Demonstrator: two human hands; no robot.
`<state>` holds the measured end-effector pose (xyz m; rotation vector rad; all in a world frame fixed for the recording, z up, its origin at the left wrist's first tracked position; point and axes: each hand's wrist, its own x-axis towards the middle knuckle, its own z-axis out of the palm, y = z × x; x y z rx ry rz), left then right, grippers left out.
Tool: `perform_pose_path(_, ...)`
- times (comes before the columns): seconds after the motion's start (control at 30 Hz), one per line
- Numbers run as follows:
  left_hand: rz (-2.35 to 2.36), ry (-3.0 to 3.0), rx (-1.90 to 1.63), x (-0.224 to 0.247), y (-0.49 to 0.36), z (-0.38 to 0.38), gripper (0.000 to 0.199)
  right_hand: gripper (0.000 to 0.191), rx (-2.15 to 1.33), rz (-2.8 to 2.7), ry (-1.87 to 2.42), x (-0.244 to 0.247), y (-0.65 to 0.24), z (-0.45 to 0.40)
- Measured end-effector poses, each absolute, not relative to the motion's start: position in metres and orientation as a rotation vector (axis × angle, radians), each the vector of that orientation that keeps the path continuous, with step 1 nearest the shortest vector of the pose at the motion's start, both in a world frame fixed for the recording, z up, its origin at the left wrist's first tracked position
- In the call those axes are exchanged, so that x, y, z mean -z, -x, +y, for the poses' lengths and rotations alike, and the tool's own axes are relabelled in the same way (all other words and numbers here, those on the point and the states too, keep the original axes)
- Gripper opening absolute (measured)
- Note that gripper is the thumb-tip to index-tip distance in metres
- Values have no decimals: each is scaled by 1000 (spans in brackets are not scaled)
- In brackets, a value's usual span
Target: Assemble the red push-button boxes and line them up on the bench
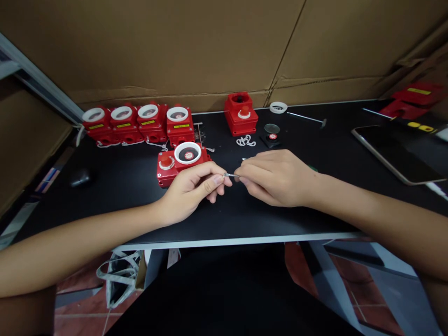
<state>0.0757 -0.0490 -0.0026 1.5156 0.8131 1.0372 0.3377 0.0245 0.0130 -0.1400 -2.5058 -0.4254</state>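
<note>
My left hand (191, 189) is closed, thumb and forefinger pinched at the left end of a small thin metal piece (231, 175). My right hand (280, 177) pinches the other end of that piece; most of it is hidden by the fingers, so its kind is unclear. Just behind my left hand lies a red box (168, 175) with a red button (166, 161) and a white ring (188, 152) around a dark round window. My left fingers overlap its front in view; whether they touch it I cannot tell.
Several similar red boxes (149, 123) line the back left. Another red box (241, 116) without a ring stands behind a white cord (246, 140). Nearby lie a loose white ring (278, 107), a clear disc (272, 128) and a metal rod (306, 117). A phone (395, 154) lies right, a mouse (80, 177) left.
</note>
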Motion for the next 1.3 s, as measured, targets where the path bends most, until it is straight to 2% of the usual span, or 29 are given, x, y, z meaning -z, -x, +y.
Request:
perform_pose_path(0.8, 841, -1503, -1018, 3, -76, -49, 53, 25, 370, -2539, 161, -15, -340, 23)
perform_pose_path(1.07, 903, -1469, -1034, 1, -75, -48, 32, 30, 481, -2535, 146, -17, -339, 22)
perform_pose_path(1.3, 797, -1384, -1070, 4, -76, -47, 37, 33, 512, -2552, 151, -16, -339, 22)
